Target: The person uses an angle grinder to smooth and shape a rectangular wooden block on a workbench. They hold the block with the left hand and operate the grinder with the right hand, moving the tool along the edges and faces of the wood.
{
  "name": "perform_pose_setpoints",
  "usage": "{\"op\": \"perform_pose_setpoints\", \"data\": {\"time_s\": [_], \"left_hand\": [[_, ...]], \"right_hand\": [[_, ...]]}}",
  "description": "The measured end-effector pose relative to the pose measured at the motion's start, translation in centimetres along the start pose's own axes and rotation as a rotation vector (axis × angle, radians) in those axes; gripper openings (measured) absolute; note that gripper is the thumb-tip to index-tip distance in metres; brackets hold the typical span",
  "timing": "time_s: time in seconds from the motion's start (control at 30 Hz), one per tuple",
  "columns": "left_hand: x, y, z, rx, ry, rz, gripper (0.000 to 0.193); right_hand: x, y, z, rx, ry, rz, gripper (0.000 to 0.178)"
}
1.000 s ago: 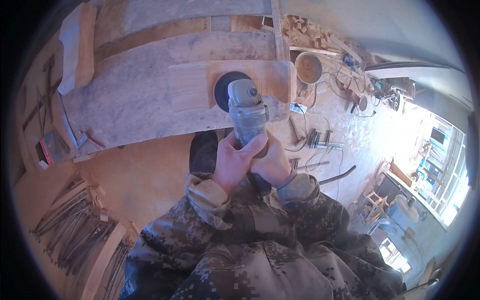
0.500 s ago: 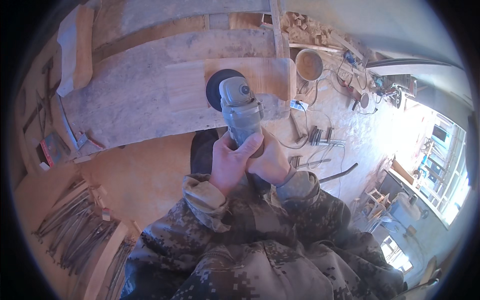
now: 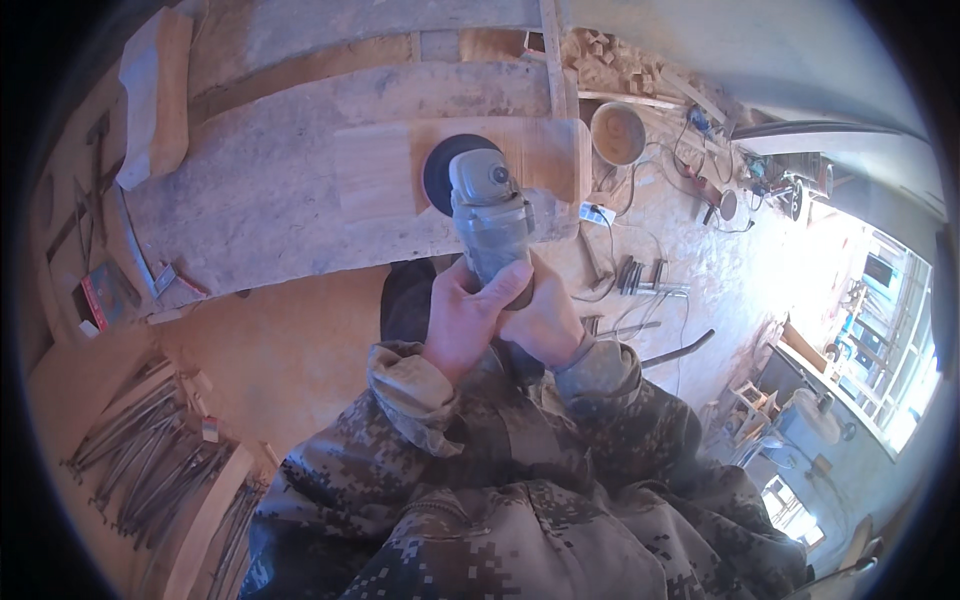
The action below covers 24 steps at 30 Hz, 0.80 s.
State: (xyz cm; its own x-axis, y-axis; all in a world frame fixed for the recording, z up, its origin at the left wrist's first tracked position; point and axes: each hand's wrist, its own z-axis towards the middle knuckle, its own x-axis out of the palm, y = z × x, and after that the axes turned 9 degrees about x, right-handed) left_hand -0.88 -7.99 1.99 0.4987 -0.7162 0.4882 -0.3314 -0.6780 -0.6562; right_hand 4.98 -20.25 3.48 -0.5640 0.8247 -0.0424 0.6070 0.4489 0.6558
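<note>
Far left: curved-sided wooden block (image 3: 155,110), lying on the bench (image 3: 250,190); same place as half a second ago. Near the bench's left edge: flat red-edged piece (image 3: 92,303). Lower left: bundle of dark metal rods (image 3: 150,480).

Centre: wooden board (image 3: 550,150), flat on the bench, paler at its left end; likewise unmoved. Over its middle stretch: dark round disc (image 3: 438,175), fitted to a grey angle grinder (image 3: 490,220); slightly further right along the board than half a second ago, following a small leftward swing. Judged a short to-and-fro pass, a different patch now beneath the disc. Contact under the disc hidden; cannot tell.

Left hand (image 3: 465,315): fingers wrapped about the grinder's body, thumb across the top. Right hand (image 3: 548,318): just beside, clasping the same body; both grips unaltered.

Right: white-and-blue power strip (image 3: 591,214), below a round basin (image 3: 617,134) near the board's end.

Lettering, left to right: red-edged piece, too small to read; grinder housing, none legible; power strip, none legible.
</note>
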Motion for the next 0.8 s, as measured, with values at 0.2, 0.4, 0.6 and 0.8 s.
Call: {"op": "perform_pose_setpoints", "data": {"time_s": [0.2,0.4,0.6,0.8], "left_hand": [[-0.3,-0.2,0.4,-0.031,0.003,-0.051,0.034],[-0.2,1.9,1.2,-0.059,0.097,-0.075,0.038],[0.6,2.0,1.1,-0.042,0.098,0.013,0.037],[0.5,1.4,-1.2,0.048,-0.015,0.079,0.037]], "right_hand": [[0.0,-0.4,0.5,0.020,-0.004,-0.021,0.063],[-0.6,-1.8,0.1,-0.008,-0.111,0.003,0.062],[-1.6,-1.4,-0.9,0.010,-0.097,-0.037,0.062],[-0.5,-1.3,-1.4,-0.052,0.012,-0.014,0.064]]}}
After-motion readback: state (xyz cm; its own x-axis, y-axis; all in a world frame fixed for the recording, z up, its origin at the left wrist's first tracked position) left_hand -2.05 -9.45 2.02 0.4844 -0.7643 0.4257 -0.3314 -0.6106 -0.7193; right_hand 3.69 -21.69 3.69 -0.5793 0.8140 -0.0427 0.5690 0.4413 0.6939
